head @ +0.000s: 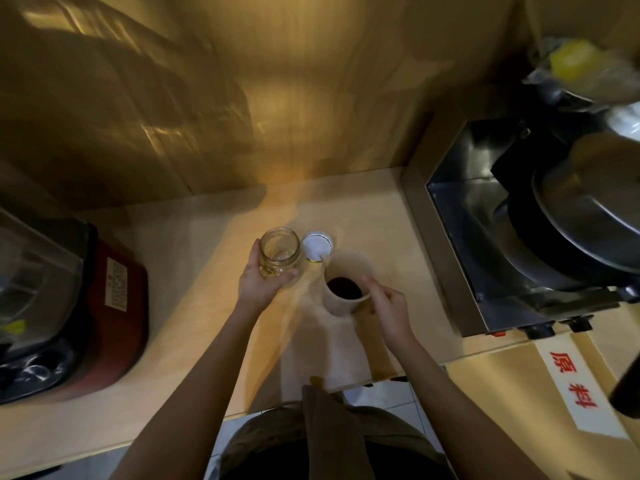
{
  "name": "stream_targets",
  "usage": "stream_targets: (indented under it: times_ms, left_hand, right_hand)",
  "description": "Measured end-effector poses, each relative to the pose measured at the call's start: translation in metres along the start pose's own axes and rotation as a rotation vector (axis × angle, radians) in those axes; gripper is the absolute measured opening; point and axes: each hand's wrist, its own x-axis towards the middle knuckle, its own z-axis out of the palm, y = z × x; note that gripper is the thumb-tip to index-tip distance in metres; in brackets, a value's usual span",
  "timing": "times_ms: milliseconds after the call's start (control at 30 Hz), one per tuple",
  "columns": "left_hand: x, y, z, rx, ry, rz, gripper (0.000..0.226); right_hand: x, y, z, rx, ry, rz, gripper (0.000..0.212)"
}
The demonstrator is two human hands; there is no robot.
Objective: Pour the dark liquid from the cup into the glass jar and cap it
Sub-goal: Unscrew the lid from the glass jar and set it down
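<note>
An open, empty glass jar point(280, 252) stands on the pale wooden counter point(194, 306), and my left hand point(258, 280) wraps around its near side. Just right of the jar lies its lid point(317, 244), white inside facing up. A pale spouted cup point(346, 284) holding dark liquid point(344, 288) stands in front of the lid, spout pointing toward the jar. My right hand point(388, 308) grips the cup at its right side, where a handle may be hidden.
A red and black appliance point(69, 306) with a clear top fills the counter's left end. A steel machine point(540, 237) sits to the right, a red-lettered label point(571, 386) in front of it. A wooden wall point(242, 98) closes the back.
</note>
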Motion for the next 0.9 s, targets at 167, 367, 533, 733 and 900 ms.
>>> stream_targets:
  times_ms: [167,367,533,733,900]
  left_hand:
    - [-0.003,-0.002,0.002,-0.009,0.090,-0.002,0.106]
    - [-0.013,-0.018,0.006,-0.142,0.263,0.020,0.042]
    - [-0.010,-0.018,0.015,-0.253,0.265,-0.079,0.038]
    - [-0.002,-0.015,0.025,-0.375,0.290,-0.183,0.044]
    - [0.003,-0.003,0.018,-0.446,0.276,-0.220,0.043]
  right_hand:
    - [0.020,-0.019,0.007,0.009,0.027,-0.032,0.049]
    - [0.035,-0.038,0.012,0.042,0.040,-0.068,0.042]
    - [0.039,-0.040,0.014,0.044,0.058,-0.088,0.047]
    - [0.046,-0.041,0.017,0.029,0.024,-0.113,0.052]
    - [0.058,-0.057,0.019,-0.016,0.015,-0.210,0.051]
